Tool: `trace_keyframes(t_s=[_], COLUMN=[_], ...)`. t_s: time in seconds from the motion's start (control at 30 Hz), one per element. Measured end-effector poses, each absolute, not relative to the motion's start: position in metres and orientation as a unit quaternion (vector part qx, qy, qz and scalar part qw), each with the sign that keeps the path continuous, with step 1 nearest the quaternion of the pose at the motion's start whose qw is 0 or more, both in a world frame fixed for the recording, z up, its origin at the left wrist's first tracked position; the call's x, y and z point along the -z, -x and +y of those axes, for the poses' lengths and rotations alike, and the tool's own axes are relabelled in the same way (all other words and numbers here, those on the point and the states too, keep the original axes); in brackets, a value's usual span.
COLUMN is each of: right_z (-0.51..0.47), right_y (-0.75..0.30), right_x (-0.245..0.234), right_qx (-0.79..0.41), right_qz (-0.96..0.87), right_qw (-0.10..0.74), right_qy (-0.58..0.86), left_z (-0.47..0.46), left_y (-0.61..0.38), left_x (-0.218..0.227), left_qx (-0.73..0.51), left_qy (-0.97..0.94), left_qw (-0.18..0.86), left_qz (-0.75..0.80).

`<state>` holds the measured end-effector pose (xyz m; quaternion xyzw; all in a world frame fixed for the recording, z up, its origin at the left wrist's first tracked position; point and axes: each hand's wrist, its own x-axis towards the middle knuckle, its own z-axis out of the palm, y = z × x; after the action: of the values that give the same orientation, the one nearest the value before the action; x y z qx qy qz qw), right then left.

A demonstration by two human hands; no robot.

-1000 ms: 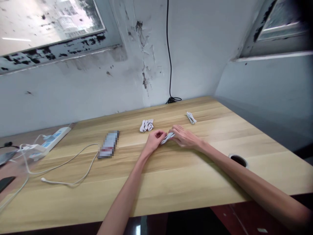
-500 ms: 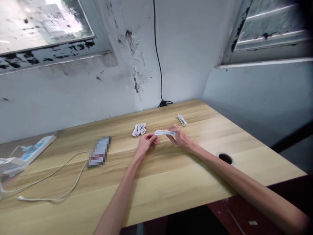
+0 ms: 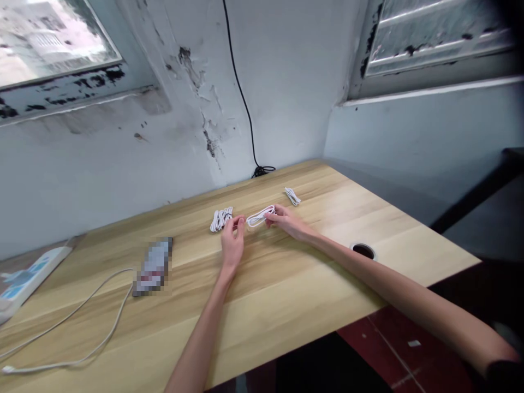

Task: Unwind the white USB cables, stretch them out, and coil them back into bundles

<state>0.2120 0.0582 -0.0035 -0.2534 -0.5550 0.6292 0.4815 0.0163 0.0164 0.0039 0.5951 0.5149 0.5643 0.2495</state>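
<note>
A white cable, folded into a long looped bundle, is held just above the wooden table. My right hand grips its right end between thumb and fingers. Close to the bundle's left end, my left hand is closed in a pinch, and a thin strand of the cable seems to run to its fingertips; the exact contact is hard to see. Behind my left hand lie white cable bundles, side by side. Another small white cable bundle rests farther back, beyond my right hand.
On the left of the table lie a pixelated phone, a loose white charging cable and a power strip. A round cable hole sits under my right forearm. A black cord hangs down the wall.
The view has turned right, so the scene sits farther left. The cable bundle has tilted and its loop has opened out. My left fingers have shifted off the bundle's end.
</note>
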Motion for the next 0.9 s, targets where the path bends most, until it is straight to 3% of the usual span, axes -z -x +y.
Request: trace_keyframes(t_s=[0.13,0.33,0.73,0.9], right_z=[0.058,0.051,0.054,0.053], right_y=[-0.213,-0.214,-0.212,-0.213], right_x=[0.004,-0.004,0.000,-0.001], right_qx=[-0.671,-0.642,-0.607,-0.594], right_qz=[-0.525,-0.572,-0.578,-0.588], right_qw=[0.477,0.463,0.480,0.482], right_qy=[0.216,0.213,0.259,0.264], left_z=[0.010,0.009,0.020,0.020], left_y=[-0.024,-0.029,-0.021,-0.017], left_x=[-0.012,-0.013,0.001,-0.003], left_qx=[-0.555,-0.572,-0.615,-0.634], left_qy=[-0.610,-0.581,-0.483,-0.379], left_qw=[0.316,0.377,0.426,0.573], left_qz=[0.469,0.438,0.456,0.354])
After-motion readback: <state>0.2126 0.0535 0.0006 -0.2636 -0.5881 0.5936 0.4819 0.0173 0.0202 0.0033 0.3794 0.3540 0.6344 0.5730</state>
